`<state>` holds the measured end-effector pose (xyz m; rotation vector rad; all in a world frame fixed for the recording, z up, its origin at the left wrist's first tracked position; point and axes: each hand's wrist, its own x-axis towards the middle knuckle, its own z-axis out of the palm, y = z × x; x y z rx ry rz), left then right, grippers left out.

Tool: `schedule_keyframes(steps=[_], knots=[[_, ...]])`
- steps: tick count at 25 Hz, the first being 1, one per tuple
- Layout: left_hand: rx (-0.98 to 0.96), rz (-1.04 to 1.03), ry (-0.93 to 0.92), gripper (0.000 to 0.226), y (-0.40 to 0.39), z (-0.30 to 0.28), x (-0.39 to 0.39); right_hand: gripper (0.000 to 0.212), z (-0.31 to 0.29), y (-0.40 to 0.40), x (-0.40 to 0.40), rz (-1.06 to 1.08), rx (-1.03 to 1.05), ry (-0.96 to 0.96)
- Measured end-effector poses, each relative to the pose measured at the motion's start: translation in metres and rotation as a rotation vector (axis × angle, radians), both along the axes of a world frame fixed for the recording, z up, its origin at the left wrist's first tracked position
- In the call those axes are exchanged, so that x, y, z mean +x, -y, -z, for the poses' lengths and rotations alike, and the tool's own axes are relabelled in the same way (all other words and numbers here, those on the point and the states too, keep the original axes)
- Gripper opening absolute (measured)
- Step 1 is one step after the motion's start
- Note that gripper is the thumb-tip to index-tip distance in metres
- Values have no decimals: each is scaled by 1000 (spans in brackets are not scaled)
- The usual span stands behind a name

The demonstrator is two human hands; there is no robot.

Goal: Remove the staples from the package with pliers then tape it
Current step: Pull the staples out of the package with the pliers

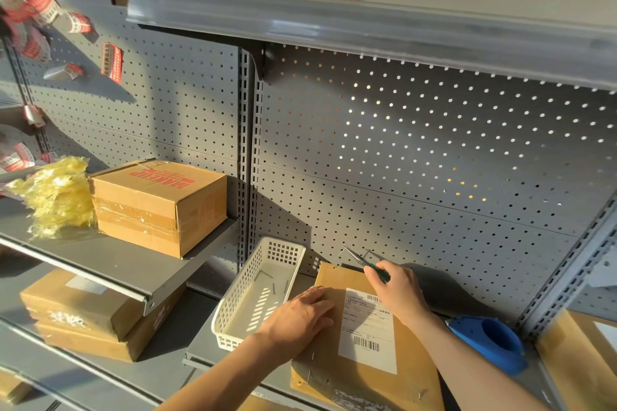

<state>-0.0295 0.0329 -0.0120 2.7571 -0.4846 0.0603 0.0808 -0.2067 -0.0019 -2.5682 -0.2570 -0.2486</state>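
- While the left hand (302,317) lies flat, palm down and fingers spread, on the near-left part of the cardboard package (364,337), it grasps nothing and only presses on the top face.
- Package lies flat on the grey shelf (200,349), just right of a white plastic basket (257,294); white shipping label (367,330) with barcodes faces up.
- Right hand (397,292) is closed around the green-handled needle-nose pliers (365,264), above the package's far edge.
- Plier tips point far-left; a thin bent staple (340,255) sits at the tips, over the package's far-left corner. Cannot tell how tightly the tips pinch it.
- Basket holds a few loose staples (273,287) on its floor.
- Staples remain along the package's near edge (312,357).
- Blue tape dispenser (490,344) rests on the shelf, right of the package, near the right forearm.
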Motion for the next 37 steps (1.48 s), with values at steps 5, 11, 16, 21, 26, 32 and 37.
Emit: schedule_keyframes(steps=[5, 11, 16, 21, 26, 32, 37], knots=[[-7, -28, -17, 30, 2, -2, -4, 31, -9, -8, 3, -40, 83, -91], [5, -31, -50, 40, 2, -4, -7, 34, -14, -32, 12, -91, 174, -171], [-10, -30, -55, 43, 2, 0, -5, 33, -23, -49, 19, -120, 189, -180], [-11, -38, -75, 44, 1, 3, -4, 29, -27, -69, 27, -178, 164, -184], [22, -26, -91, 45, 1, 4, -2, 13, -23, -90, 35, -227, 149, -232], [20, -24, -91, 43, 2, 2, -4, 15, -17, -108, 42, -243, 70, -224], [16, -26, -88, 42, 2, -2, -6, 27, -21, -114, 41, -240, -278, -107]])
